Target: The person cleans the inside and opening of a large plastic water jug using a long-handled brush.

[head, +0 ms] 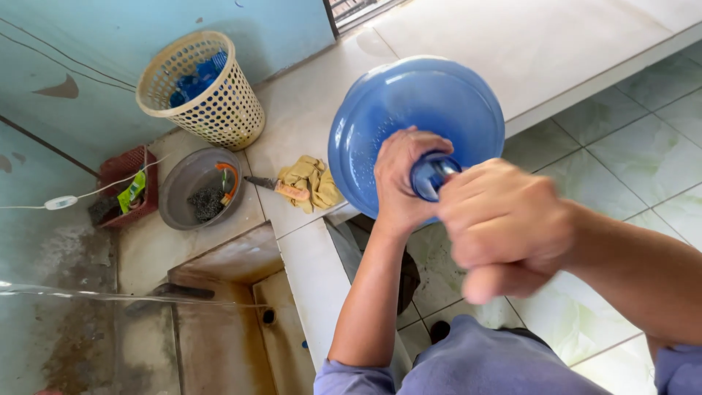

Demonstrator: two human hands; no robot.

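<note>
Both hands grasp the blue water jug (409, 110) at its neck: left hand (401, 175) wrapped round, right hand (501, 223) clenched beside it.

I log one package only: a small green and yellow sachet (131, 192), crumpled, lying tilted in the red plastic crate (117, 170) by the blue wall, just beside the grey basin (175, 192). I see no labels, signs or screens.

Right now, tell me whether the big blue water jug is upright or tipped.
Upright: the big blue water jug shows its domed shoulder from above, neck pointing up, with the left hand around the neck and the right hand at its mouth.
</note>
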